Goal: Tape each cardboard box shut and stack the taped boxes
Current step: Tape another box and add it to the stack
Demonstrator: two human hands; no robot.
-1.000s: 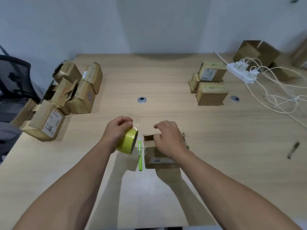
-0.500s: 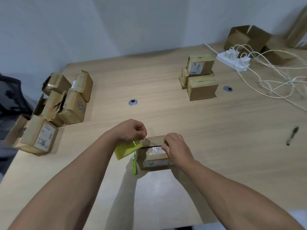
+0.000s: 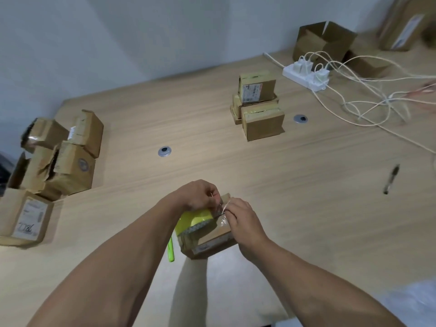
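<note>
Count: we are seeing one small brown box (image 3: pixel 210 237) under work, lying on the table (image 3: pixel 306 208) beneath both hands, a white label showing on its near side. The left hand (image 3: pixel 200 194) is curling round one yellow tape roll (image 3: pixel 192 218) at the box's left top edge. The right hand (image 3: pixel 244 221) is pinching the clear tape strip (image 3: pixel 222 217) on the box top. Three taped boxes (image 3: pixel 258 107) are standing stacked well beyond the box, to its right. Five untaped boxes (image 3: pixel 70 166) are lying heaped well to its left. One green pen-shaped tool (image 3: pixel 170 250) is lying just left of the box.
</note>
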